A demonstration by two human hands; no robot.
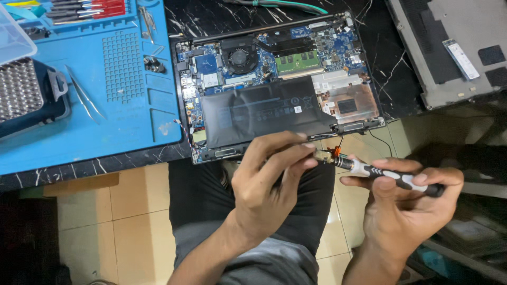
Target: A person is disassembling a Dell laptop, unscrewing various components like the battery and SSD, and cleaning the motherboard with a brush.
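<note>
Right hand [406, 198] gripping a black-and-white precision screwdriver [388, 177], left hand [266, 182] fingertips pinching its tip end, just below the opened black laptop [274, 84].

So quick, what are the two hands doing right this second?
Left hand: closed, fingertips pinching the metal tip of the screwdriver.
Right hand: closed around the black and white screwdriver handle.
</note>
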